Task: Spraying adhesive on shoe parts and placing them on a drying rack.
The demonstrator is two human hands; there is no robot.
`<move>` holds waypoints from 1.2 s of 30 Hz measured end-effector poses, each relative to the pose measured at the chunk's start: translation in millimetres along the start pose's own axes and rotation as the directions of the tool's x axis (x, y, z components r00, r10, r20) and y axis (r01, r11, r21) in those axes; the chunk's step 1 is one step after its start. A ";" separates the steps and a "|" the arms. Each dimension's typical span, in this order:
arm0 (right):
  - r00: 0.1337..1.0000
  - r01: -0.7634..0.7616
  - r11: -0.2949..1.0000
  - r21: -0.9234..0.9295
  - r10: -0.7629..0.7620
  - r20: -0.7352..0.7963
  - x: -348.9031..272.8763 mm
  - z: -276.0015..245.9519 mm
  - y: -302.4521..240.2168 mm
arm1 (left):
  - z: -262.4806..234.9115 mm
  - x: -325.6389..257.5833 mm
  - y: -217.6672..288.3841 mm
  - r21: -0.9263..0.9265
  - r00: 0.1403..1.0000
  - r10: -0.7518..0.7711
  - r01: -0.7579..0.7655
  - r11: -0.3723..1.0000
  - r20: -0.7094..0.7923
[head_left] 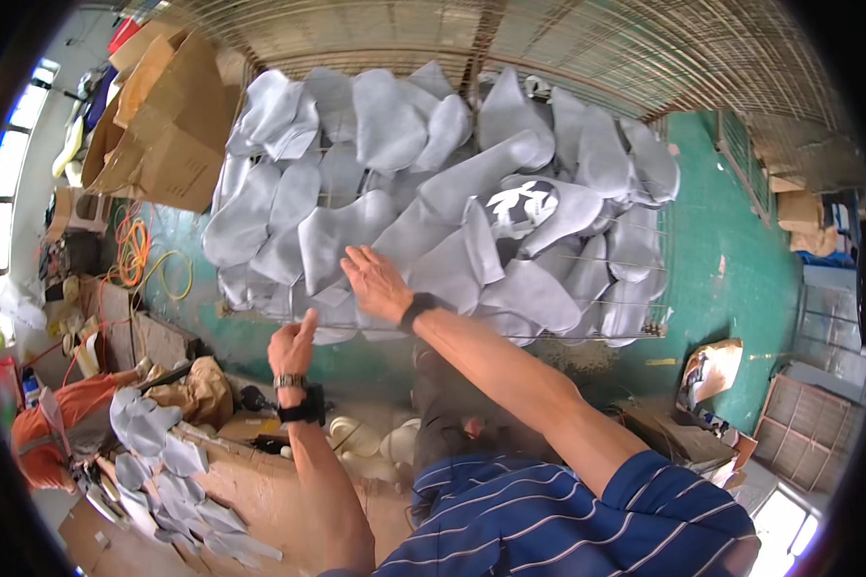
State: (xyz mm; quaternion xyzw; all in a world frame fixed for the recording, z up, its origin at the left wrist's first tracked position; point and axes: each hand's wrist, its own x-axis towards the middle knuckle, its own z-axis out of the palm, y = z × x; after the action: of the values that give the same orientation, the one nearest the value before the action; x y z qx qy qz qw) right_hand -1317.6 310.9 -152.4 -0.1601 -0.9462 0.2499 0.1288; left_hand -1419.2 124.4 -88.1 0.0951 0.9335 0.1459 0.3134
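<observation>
Grey boot-shaped fabric pieces (342, 236), sock-like in outline, lie heaped across a wire rack (635, 334). My right hand (377, 286) is open above the near left part of the heap, palm down and fingers stretched out; whether it touches the fabric I cannot tell. Just off the rack's near edge, my left hand (290, 348) has its thumb raised apart from loosely bent fingers, with nothing seen in it. Among the grey pieces sits a dark one with a white pattern (524, 207).
More grey pieces (168, 462) lie on a brown board (260, 490) at lower left. Cardboard boxes (159, 125) stand at far left, beside coiled orange and yellow hoses (135, 252). A person in orange (53, 418) is at the left. Wire mesh (587, 48) rises behind the rack.
</observation>
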 end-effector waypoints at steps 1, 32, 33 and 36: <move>0.996 0.023 1.000 0.000 -0.023 -0.083 -4.7 -17.0 3.7 | -0.6 -7.8 7.9 -0.063 0.990 0.080 -0.088 0.994 -0.115; 0.448 -0.785 0.447 0.429 0.888 -0.104 -288.7 -285.1 163.2 | 221.6 31.9 130.8 -0.782 0.771 0.403 0.191 0.593 0.494; 0.456 -0.789 0.447 0.422 0.886 -0.087 -287.0 -293.8 166.0 | 220.4 31.9 131.3 -0.776 0.790 0.372 0.196 0.600 0.488; 0.590 -0.687 0.591 0.423 0.793 -0.149 -273.7 -302.5 168.0 | 203.2 30.5 134.0 -0.783 0.730 0.417 0.260 0.565 0.542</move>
State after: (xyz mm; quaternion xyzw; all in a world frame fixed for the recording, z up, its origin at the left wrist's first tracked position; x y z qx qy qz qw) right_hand -928.9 479.3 -29.0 -0.5598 -0.7003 0.4010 0.1881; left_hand -1307.1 301.8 -215.3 0.0297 0.5658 0.5314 0.6298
